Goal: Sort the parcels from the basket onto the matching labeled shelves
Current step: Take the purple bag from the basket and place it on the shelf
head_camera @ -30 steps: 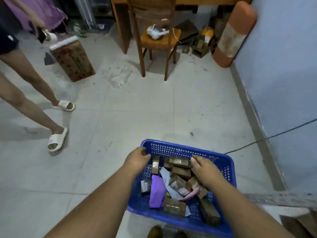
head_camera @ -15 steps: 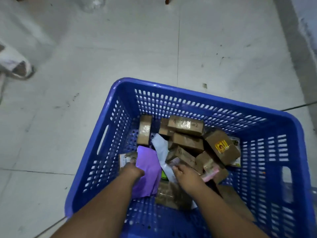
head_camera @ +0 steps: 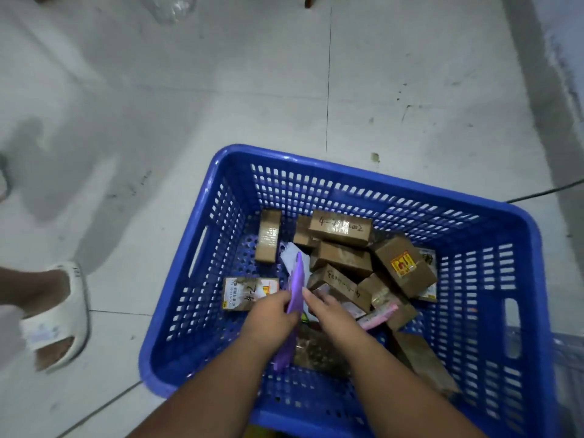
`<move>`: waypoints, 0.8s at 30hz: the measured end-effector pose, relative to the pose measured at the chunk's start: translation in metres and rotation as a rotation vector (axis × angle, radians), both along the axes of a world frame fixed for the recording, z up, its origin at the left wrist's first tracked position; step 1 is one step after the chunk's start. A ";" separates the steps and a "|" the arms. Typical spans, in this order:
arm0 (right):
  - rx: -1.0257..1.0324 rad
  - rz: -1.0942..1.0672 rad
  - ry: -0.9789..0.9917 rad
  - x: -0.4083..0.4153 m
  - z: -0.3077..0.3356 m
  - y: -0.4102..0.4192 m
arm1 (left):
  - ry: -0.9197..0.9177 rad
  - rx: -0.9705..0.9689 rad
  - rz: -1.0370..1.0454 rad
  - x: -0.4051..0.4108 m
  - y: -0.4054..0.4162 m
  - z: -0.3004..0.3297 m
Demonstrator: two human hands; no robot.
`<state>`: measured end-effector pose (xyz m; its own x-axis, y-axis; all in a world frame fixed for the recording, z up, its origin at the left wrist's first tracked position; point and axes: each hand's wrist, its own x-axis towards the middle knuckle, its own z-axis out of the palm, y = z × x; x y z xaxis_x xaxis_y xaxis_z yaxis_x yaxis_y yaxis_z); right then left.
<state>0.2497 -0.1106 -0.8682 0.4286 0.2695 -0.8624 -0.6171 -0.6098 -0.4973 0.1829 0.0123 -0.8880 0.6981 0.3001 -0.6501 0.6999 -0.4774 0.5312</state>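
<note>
A blue plastic basket [head_camera: 524, 273] sits on the tiled floor with several small brown cardboard parcels inside, one marked in handwriting "4-" [head_camera: 339, 227] and one with a yellow sticker [head_camera: 404, 265]. My left hand [head_camera: 271, 317] grips a flat purple parcel [head_camera: 297, 289], lifted on edge above the basket floor. My right hand [head_camera: 330, 314] is beside it with its fingers touching the purple parcel's right face. A small flat packet marked "4-2" [head_camera: 243, 294] lies uncovered to the left of my left hand. A pink packet [head_camera: 379, 316] lies to the right.
Another person's foot in a white slipper [head_camera: 60, 320] stands on the floor to the left of the basket. A dark cable [head_camera: 550, 191] runs along the floor at the right, by the wall's base. A crumpled clear bag [head_camera: 172, 7] lies at the top.
The purple parcel has been lifted from lying flat to standing on edge, which uncovers the "4-2" packet. My right hand has moved left to it. The view has closed in on the basket.
</note>
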 end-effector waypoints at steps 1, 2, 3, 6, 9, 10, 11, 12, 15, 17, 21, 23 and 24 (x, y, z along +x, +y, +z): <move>0.064 -0.132 0.059 0.001 0.017 0.003 | -0.037 0.009 -0.032 0.001 -0.007 0.024; 0.119 -0.251 0.091 0.001 0.038 0.008 | -0.078 0.024 -0.067 0.002 -0.013 0.048; 0.138 -0.336 0.073 0.001 0.053 0.011 | -0.108 0.025 -0.106 0.003 -0.018 0.068; 0.083 -0.433 -0.014 0.012 0.118 0.012 | -0.191 -0.078 -0.175 0.006 -0.022 0.137; 0.190 -0.470 -0.007 0.034 0.195 0.002 | -0.279 -0.182 -0.008 0.018 -0.007 0.212; 0.227 -0.461 -0.011 0.042 0.222 -0.002 | -0.295 -0.156 0.086 0.024 0.002 0.239; 0.245 -0.434 -0.035 0.052 0.248 -0.005 | -0.322 -0.095 0.181 0.033 0.013 0.266; 0.238 -0.393 -0.079 0.062 0.276 -0.006 | -0.356 -0.023 0.263 0.042 0.026 0.294; 0.195 -0.142 -0.314 0.099 0.362 -0.009 | -0.475 0.067 0.332 0.072 0.058 0.385; 0.161 0.087 -0.478 0.124 0.434 -0.005 | -0.531 0.044 0.248 0.094 0.074 0.460; 0.084 0.397 -0.690 0.153 0.592 0.013 | -0.544 -0.220 0.003 0.127 0.081 0.600; 0.109 0.423 -0.777 0.159 0.658 0.019 | -0.546 -0.284 -0.049 0.136 0.085 0.654; 0.126 0.400 -0.822 0.160 0.688 0.019 | -0.580 -0.278 -0.017 0.138 0.087 0.682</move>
